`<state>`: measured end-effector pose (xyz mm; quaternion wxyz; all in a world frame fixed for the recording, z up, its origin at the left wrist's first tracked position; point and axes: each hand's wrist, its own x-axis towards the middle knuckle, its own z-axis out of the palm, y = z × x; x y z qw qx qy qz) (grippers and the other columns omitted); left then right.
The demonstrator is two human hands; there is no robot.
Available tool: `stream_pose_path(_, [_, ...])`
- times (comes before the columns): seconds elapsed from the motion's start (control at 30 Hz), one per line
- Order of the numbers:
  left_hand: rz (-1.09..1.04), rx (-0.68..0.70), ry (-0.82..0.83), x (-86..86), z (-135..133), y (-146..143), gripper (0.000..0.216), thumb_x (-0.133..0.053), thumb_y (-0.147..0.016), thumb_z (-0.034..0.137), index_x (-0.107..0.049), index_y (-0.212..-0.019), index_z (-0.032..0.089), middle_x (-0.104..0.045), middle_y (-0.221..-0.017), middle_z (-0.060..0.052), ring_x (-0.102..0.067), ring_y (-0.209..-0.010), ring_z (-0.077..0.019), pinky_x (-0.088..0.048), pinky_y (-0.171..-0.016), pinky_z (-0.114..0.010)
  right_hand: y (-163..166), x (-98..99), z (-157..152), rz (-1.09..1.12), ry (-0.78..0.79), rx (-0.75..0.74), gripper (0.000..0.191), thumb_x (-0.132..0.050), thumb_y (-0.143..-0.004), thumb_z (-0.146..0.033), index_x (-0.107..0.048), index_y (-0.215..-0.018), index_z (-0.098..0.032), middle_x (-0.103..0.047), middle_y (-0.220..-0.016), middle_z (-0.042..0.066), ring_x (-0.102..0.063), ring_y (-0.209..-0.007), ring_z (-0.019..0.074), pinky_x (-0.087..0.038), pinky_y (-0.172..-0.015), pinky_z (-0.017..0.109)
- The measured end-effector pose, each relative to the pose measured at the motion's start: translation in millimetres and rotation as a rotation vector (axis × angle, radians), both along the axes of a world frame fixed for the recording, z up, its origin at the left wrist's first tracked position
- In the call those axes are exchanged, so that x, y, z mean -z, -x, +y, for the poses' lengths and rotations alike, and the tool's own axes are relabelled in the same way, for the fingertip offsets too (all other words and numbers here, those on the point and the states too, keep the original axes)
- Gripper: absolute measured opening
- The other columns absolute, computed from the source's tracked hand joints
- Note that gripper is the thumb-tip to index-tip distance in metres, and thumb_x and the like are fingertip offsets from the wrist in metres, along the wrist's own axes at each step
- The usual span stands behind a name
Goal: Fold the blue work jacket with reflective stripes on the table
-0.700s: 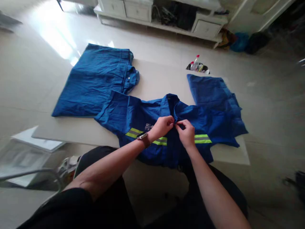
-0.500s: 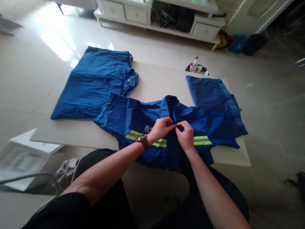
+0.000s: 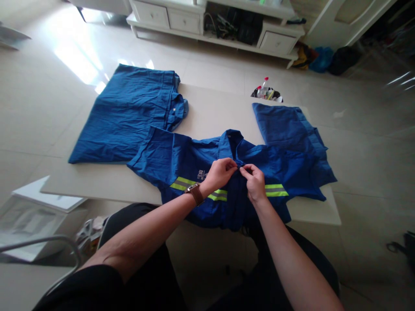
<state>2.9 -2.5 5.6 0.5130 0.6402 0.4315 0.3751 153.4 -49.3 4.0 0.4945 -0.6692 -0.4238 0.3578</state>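
Note:
A blue work shirt (image 3: 181,157) with yellow-green reflective stripes lies face up on a low beige table (image 3: 214,112), its hem hanging over the near edge. My left hand (image 3: 220,172), with a brown watch on the wrist, pinches the left side of the shirt's front opening just below the collar. My right hand (image 3: 254,181) pinches the right side of the same opening. The fingertips of both hands meet at the placket, fingers closed on the cloth.
A folded blue garment (image 3: 126,112) lies at the table's far left, another blue garment (image 3: 288,129) at the right. Bottles and small items (image 3: 266,90) sit beyond the far edge. A white drawer unit (image 3: 214,21) stands at the back. A metal chair frame (image 3: 48,246) is at lower left.
Both hands stay pinched at the shirt's placket with only small finger shifts. The view has tilted slightly.

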Motion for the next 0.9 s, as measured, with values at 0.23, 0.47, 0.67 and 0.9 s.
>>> stream_pose_path(0.23, [0.072, 0.074, -0.106, 0.1, -3.0, -0.7, 0.014, -0.064, -0.082, 0.006, -0.069, -0.090, 0.016, -0.070, -0.074, 0.000, -0.064, -0.068, -0.0120, -0.050, -0.066, -0.022, -3.1, 5.4, 3.5, 0.363, 0.191, -0.044, 0.029, -0.074, -0.066, -0.048, -0.064, -0.077, -0.023, -0.066, -0.073, 0.001, -0.061, -0.075, 0.0218, -0.051, -0.077, 0.037])
stream_pose_path(0.47, [0.228, 0.056, -0.085, -4.7, 9.4, 10.2, 0.014, -0.058, -0.091, 0.019, -0.067, -0.080, 0.017, -0.069, -0.071, 0.000, -0.061, -0.067, -0.0131, -0.047, -0.066, -0.024, -17.4, -14.0, 1.3, -0.324, -0.038, -0.078, 0.027, -0.061, -0.085, -0.043, -0.066, -0.069, -0.022, -0.068, -0.087, 0.006, -0.063, -0.090, 0.0230, -0.051, -0.087, 0.037])
stream_pose_path(0.67, [0.574, -0.281, -0.251, -28.1, 85.5, 111.8, 0.038, -0.052, -0.083, 0.009, -0.071, -0.116, 0.017, -0.072, -0.116, -0.010, -0.065, -0.106, -0.0227, -0.050, -0.099, -0.035, -104.2, -27.5, 11.0, -0.782, -0.004, -0.069, 0.023, -0.057, -0.084, -0.028, -0.070, -0.102, -0.020, -0.070, -0.109, 0.013, -0.064, -0.107, 0.0293, -0.052, -0.094, 0.043])
stream_pose_path(0.9, [1.093, -0.086, -0.092, 1.2, 132.2, 210.1, 0.042, -0.071, -0.082, 0.028, -0.071, -0.124, 0.032, -0.052, -0.155, -0.003, -0.031, -0.151, -0.0370, -0.025, -0.120, -0.058, -231.3, -19.7, 68.0, -1.176, 0.436, -0.240, 0.048, -0.060, -0.086, -0.025, -0.064, -0.134, -0.022, -0.067, -0.133, 0.016, -0.053, -0.132, 0.0339, -0.042, -0.105, 0.053])
